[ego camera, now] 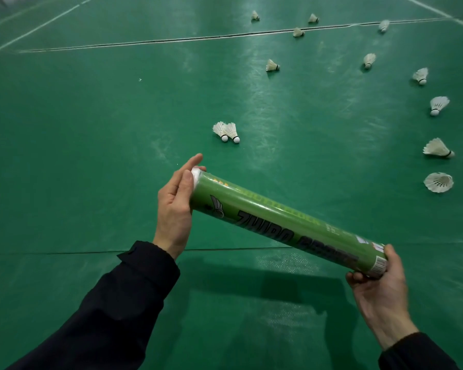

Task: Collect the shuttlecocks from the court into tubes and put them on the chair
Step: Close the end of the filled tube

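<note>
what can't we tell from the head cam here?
- Tube fill: its wall hides the inside.
- Far tube end: left hand covers it; only a white bit shows.
- Near cap: right hand hides it.
- Chair: not in view.

2 bare hands, left hand (174,206) and right hand (379,287), no gloves, rings or watch visible. Each forearm in a dark navy-black long sleeve: left sleeve (112,303) loose, creased, with folded cuff tab at wrist; right sleeve (417,352) cuff plain.
</note>
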